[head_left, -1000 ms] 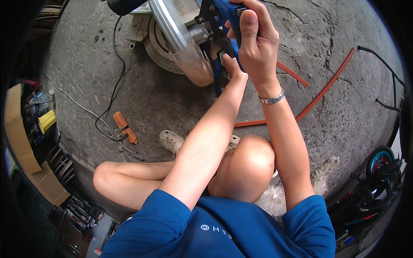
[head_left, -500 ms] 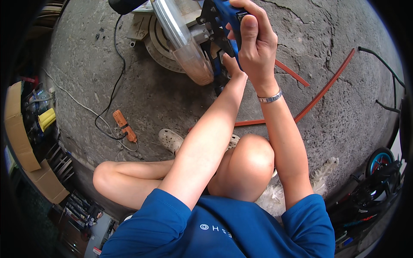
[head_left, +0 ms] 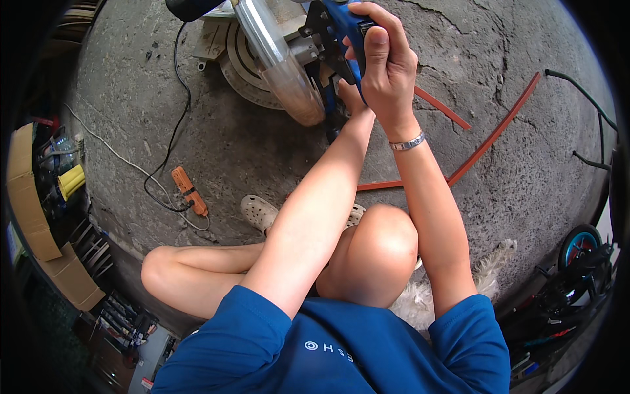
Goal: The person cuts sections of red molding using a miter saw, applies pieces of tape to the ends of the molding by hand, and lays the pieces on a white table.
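Little has shifted since the earlier frames: both my hands remain up at the blue plastic handle (head_left: pixel 341 29) of a mitre saw (head_left: pixel 275 59) standing on the cracked concrete floor (head_left: pixel 216 144). My right hand (head_left: pixel 387 62) is wrapped closed around that handle; my left hand (head_left: pixel 351 98) sits beneath it, mostly hidden, so I cannot tell its grip. The saw looks heavy and rigid, best held by this handle. Its clear curved blade guard (head_left: pixel 282 65) looks smooth. An orange power strip (head_left: pixel 189 190) and thin red strips (head_left: pixel 485 144) lie nearby.
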Tool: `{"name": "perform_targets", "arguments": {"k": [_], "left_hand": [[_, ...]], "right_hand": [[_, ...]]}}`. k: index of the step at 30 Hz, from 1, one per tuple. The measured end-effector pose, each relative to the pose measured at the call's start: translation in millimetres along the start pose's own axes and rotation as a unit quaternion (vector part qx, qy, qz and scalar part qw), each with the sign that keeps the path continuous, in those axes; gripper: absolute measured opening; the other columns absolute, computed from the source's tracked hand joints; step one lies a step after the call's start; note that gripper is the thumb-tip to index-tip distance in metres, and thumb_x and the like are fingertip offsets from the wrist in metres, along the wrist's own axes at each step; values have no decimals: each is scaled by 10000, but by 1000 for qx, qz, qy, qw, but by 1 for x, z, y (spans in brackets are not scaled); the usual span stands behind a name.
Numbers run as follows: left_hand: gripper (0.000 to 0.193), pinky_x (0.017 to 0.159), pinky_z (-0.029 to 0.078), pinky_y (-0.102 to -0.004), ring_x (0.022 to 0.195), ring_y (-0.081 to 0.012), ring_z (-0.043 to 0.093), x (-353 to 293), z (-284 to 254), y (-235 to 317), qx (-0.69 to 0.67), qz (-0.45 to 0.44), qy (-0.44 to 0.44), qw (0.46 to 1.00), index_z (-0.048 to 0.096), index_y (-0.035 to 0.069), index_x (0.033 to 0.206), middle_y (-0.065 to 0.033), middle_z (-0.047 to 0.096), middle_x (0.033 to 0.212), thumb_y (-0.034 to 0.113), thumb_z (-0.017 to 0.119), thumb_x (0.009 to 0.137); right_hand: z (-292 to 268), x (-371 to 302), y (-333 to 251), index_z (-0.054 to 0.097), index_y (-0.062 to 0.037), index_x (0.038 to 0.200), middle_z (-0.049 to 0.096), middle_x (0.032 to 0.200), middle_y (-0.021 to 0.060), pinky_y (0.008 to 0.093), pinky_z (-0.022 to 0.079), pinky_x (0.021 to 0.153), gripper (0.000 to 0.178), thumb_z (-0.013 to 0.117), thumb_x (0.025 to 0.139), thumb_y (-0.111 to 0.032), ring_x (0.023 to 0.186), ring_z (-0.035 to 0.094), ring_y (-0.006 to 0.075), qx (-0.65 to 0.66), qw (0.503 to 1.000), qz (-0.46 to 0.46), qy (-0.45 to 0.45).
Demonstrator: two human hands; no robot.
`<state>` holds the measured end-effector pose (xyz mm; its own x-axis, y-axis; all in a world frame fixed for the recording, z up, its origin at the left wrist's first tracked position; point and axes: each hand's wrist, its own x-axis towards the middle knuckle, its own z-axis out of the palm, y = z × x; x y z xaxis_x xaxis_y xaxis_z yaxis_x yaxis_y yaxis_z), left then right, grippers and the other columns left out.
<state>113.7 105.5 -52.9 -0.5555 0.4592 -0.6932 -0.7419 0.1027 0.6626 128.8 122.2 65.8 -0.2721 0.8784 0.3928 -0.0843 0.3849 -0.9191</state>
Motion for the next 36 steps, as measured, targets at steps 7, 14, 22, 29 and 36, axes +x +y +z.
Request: {"name": "perform_targets", "arguments": {"k": [7, 14, 22, 29, 36], "left_hand": [[198, 344, 393, -280, 392, -155, 570, -1, -1, 0, -4, -1, -1, 1000, 687, -10, 930, -84, 640, 602, 185, 663, 950], [197, 336, 385, -280, 384, -153, 564, 3, -5, 0, -7, -5, -1, 1000, 689, -7, 933, -82, 638, 599, 188, 670, 947], [196, 327, 376, -280, 375, -152, 557, 8, -11, 5, -13, -12, 2, 1000, 692, -4, 936, -80, 635, 595, 191, 678, 943], [196, 319, 368, -281, 366, -151, 551, 10, -15, 1, -13, -17, 7, 1000, 695, -2, 938, -79, 632, 592, 194, 685, 939], [196, 311, 360, -281, 358, -150, 545, 18, -25, -21, 85, -52, -1, 995, 697, 1, 941, -77, 630, 589, 197, 691, 936]], "right_hand": [[-2, -3, 5, 645, -85, 1174, 679, 868, 49, 235, 487, 568, 266, 499, 1055, -273, 620, 614, 97, -16, 999, -43, -7], [-2, -6, 7, 645, -86, 1174, 675, 860, 31, 244, 500, 579, 277, 506, 1052, -292, 634, 614, 96, -2, 999, -37, -11], [-3, -15, 21, 638, -105, 1202, 588, 706, 3, 249, 516, 596, 293, 494, 1056, -313, 627, 618, 98, -6, 999, -40, -8], [-6, -16, 21, 632, -107, 1200, 616, 698, 16, 241, 511, 590, 281, 470, 1066, -294, 647, 644, 97, -21, 998, -60, -15], [29, 89, -64, 616, 14, 1046, 651, 740, 97, 316, 466, 529, 385, 404, 1070, -307, 551, 572, 146, -87, 992, 76, -41]]}}
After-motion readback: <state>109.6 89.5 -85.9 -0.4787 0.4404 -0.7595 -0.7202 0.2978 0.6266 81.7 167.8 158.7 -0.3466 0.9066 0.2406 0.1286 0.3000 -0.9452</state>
